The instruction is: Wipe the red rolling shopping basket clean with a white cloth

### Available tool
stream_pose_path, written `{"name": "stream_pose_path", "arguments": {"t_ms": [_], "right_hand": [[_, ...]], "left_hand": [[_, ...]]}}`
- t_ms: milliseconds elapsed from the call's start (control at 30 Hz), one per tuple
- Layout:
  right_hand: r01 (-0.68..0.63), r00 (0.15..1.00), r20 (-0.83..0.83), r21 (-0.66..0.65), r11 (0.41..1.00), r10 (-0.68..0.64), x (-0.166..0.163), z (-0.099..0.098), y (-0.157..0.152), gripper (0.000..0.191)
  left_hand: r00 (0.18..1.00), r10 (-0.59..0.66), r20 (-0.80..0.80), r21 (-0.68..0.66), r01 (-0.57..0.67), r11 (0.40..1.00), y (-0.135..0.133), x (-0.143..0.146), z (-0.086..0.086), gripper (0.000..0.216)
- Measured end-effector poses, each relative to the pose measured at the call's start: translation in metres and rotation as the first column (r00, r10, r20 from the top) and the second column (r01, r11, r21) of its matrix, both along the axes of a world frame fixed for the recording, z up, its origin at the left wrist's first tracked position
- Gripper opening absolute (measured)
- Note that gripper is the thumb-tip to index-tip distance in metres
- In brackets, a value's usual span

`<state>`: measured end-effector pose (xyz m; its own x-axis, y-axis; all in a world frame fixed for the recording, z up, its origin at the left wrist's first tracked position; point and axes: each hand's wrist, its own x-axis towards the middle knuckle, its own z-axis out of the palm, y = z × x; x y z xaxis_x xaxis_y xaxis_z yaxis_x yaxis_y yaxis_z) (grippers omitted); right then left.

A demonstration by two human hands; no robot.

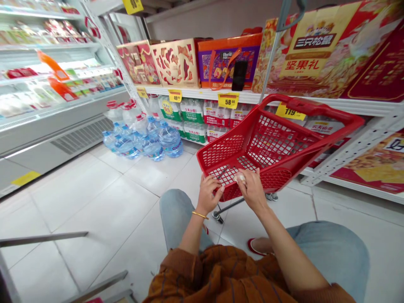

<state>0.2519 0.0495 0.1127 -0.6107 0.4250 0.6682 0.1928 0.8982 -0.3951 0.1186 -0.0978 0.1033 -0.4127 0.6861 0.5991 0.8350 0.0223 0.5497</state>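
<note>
A red plastic shopping cart [274, 176] stands in front of me, its basket a lattice of small holes. My left hand [208, 194], with a gold bangle at the wrist, has its fingers curled over the near left rim of the basket. In my right hand [253, 191] is a crumpled whitish wad, like a tissue or cloth [240, 176], pinched at the basket's near rim. The fingers partly hide this wad. A thin dark object [223, 171] shows at the basket floor between both hands; its kind is unclear.
Shelves behind the cart hold gift boxes [175, 63], a black phone-like object [239, 75] and packs of bottled water [192, 110]. Large water bottles [151, 143] stand on the tiled floor. A refrigerated display case [63, 113] lines the left. Metal bars [44, 239] are at lower left.
</note>
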Motion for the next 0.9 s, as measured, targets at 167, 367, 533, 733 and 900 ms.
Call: {"name": "stream_pose_path", "arguments": {"t_ms": [167, 367, 533, 733, 900], "right_hand": [[-0.006, 1.0, -0.017, 0.064, 0.998, 0.007, -0.006, 0.0, -0.007, 0.034], [-0.051, 0.999, 0.011, 0.136, 0.989, 0.05, -0.014, 0.001, -0.023, 0.029], [-0.063, 0.998, -0.001, 0.223, 0.973, 0.065, -0.011, -0.002, -0.019, 0.024], [-0.009, 1.0, -0.001, 0.293, 0.956, 0.01, -0.004, -0.005, -0.011, 0.019], [0.009, 1.0, -0.002, 0.288, 0.958, -0.009, 0.002, -0.007, -0.004, 0.019]], "left_hand": [[0.988, 0.02, -0.151, -0.086, -0.034, 0.996, 0.007, 0.022, 0.008, 0.024], [0.962, 0.153, -0.227, -0.164, -0.193, 0.967, 0.025, 0.035, 0.004, 0.026], [0.947, 0.168, -0.273, -0.16, -0.216, 0.963, 0.025, 0.03, -0.001, 0.025], [0.937, 0.182, -0.296, -0.155, -0.235, 0.959, 0.025, 0.033, -0.001, 0.023], [0.935, 0.179, -0.305, -0.158, -0.235, 0.959, 0.026, 0.033, -0.001, 0.021]]}}
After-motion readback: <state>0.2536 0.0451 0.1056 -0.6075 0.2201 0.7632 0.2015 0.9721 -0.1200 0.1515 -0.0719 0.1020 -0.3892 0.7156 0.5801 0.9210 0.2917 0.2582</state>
